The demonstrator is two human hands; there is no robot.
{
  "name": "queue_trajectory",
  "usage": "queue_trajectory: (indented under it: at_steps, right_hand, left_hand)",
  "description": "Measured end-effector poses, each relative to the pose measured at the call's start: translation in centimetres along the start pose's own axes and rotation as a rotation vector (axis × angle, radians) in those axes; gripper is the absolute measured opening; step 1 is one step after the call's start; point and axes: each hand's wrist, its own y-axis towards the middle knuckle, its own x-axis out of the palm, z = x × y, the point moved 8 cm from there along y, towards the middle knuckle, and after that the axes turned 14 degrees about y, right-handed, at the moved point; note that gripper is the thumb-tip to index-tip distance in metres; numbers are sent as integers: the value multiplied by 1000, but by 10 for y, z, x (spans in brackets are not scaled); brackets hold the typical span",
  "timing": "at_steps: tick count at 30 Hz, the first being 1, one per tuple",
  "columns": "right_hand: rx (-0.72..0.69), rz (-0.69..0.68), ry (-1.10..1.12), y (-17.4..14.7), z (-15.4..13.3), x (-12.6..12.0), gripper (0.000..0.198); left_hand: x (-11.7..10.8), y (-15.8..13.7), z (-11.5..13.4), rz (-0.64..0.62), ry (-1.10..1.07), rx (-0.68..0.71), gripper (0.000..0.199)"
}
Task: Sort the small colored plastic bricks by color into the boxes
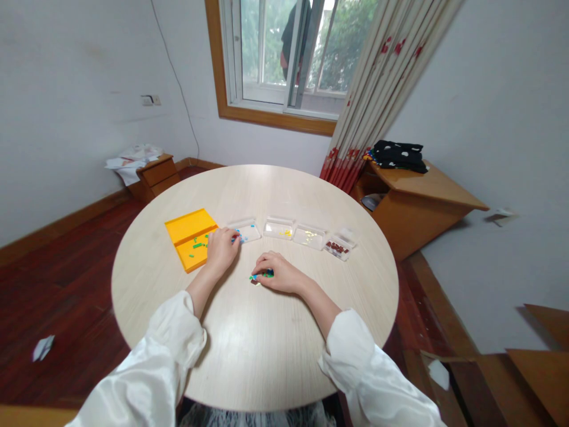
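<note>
My left hand (223,246) is at the near left side of a clear plastic box (251,237) with small blue bricks (252,226). Its fingers are curled together at the box's edge; what they pinch, if anything, is too small to make out. My right hand (279,273) rests at the middle of the table, its fingers closed around a small cluster of toy bricks (255,281) in green, blue, brown and pale colours. The hand hides part of this cluster. Left of my left hand lies an open yellow case (189,224) with several green bricks (197,245).
To the right stand clear boxes with yellow bricks (287,233), pale yellow bricks (309,237) and brown bricks (338,247). All are on a round pale wooden table (249,356). Beyond it are a window, a curtain (368,89) and a wooden cabinet (427,201).
</note>
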Motion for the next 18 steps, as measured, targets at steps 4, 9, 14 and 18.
queue_trajectory:
  at_steps: [4,9,14,18]
  right_hand:
    - [8,12,5,1,0,-1,10]
    - [48,41,-17,2,8,-2,9]
    - [93,97,-42,3,13,-8,12]
    - [154,217,-53,3,19,-20,11]
  left_hand:
    - [1,0,6,51,-91,75,19]
    - [5,-1,14,65,-237,175,15]
    - [2,-5,24,38,-315,249,14]
    - [0,-10,32,13,-355,321,12]
